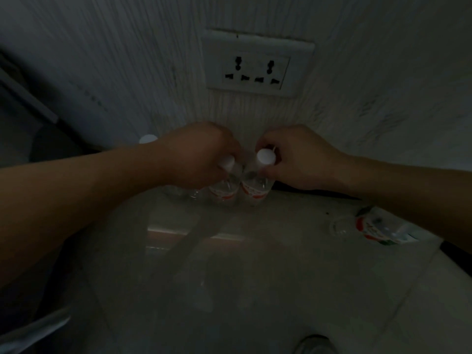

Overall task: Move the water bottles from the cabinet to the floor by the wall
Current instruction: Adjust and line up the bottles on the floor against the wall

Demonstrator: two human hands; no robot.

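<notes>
Two clear water bottles with white caps and red labels stand side by side on the floor against the wall. My left hand (196,154) grips the neck of the left bottle (224,190). My right hand (298,157) grips the neck of the right bottle (255,189), whose cap shows between my fingers. Another white-capped bottle (148,139) stands further left, mostly hidden behind my left forearm. One more bottle (378,227) lies on its side on the floor at the right, partly under my right forearm.
A white double wall socket (258,63) sits on the textured wall above the bottles. The pale tiled floor (255,277) stretches toward me. A dark frame or furniture edge (30,103) runs along the left. The scene is dim.
</notes>
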